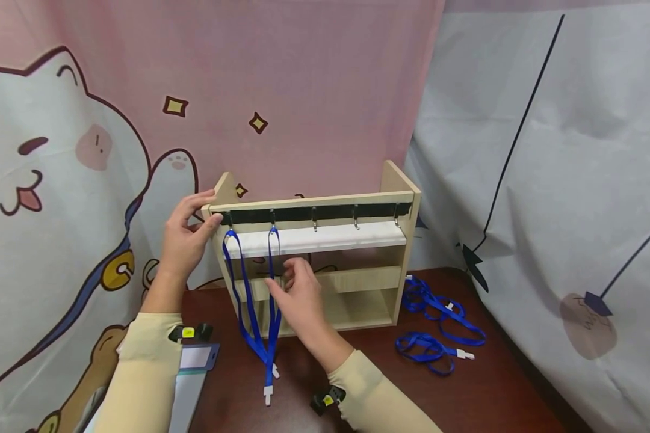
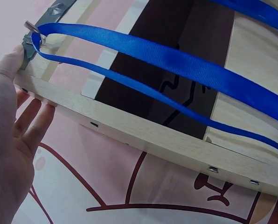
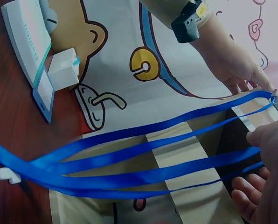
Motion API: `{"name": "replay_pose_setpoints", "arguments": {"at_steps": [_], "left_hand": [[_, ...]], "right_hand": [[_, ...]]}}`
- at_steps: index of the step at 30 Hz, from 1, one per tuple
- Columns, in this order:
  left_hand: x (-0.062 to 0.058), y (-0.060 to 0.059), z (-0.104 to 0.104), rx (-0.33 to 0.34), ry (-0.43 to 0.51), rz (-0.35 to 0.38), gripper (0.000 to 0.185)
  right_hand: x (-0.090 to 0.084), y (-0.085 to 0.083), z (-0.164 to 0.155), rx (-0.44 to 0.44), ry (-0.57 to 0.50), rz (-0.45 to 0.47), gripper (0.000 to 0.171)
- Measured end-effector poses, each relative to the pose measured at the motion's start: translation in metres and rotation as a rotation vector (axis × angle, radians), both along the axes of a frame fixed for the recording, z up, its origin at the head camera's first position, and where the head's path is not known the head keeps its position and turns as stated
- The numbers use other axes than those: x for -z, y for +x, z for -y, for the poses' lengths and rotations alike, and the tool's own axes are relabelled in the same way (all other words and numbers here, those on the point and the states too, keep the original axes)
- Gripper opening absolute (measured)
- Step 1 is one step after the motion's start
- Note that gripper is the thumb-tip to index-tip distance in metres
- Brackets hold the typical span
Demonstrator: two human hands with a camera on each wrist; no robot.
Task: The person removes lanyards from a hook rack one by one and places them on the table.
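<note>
A wooden rack (image 1: 357, 279) stands on the dark table, with a row of metal hooks (image 1: 315, 225) on a black strip. Two blue lanyards hang from the two leftmost hooks, the first (image 1: 238, 282) and the second (image 1: 273, 252), and their white clips (image 1: 268, 394) lie on the table. My left hand (image 1: 186, 237) grips the rack's top left corner, thumb beside the first hook (image 2: 34, 30). My right hand (image 1: 300, 294) holds the second lanyard's strap (image 3: 129, 179) between thumb and fingers, in front of the rack's middle shelf.
More blue lanyards (image 1: 439, 307) lie in loose piles on the table right of the rack. A badge holder (image 1: 197, 358) and a white and teal box (image 3: 29, 37) sit at the front left. Printed cloth hangs behind and to the right.
</note>
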State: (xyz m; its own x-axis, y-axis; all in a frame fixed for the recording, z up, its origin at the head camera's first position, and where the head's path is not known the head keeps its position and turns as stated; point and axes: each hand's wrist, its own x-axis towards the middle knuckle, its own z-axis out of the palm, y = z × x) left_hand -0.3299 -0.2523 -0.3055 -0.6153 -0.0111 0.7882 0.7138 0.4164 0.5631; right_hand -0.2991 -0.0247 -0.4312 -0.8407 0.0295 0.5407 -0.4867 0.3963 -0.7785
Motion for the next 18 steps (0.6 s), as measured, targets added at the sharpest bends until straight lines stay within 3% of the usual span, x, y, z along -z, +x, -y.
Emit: {"name": "replay_pose_setpoints", "arguments": {"at_steps": [4, 10, 18], "left_hand": [[-0.001, 0.001, 0.000, 0.003, 0.004, 0.003, 0.032], [0.000, 0.003, 0.000, -0.002, 0.007, 0.012, 0.032], [0.000, 0.002, 0.000, -0.003, 0.004, -0.001, 0.033]], "right_hand": [[0.003, -0.003, 0.007, 0.049, -0.007, -0.022, 0.037], [0.011, -0.010, 0.015, 0.117, 0.005, -0.136, 0.030], [0.011, -0.011, 0.017, 0.139, -0.023, -0.216, 0.014]]}}
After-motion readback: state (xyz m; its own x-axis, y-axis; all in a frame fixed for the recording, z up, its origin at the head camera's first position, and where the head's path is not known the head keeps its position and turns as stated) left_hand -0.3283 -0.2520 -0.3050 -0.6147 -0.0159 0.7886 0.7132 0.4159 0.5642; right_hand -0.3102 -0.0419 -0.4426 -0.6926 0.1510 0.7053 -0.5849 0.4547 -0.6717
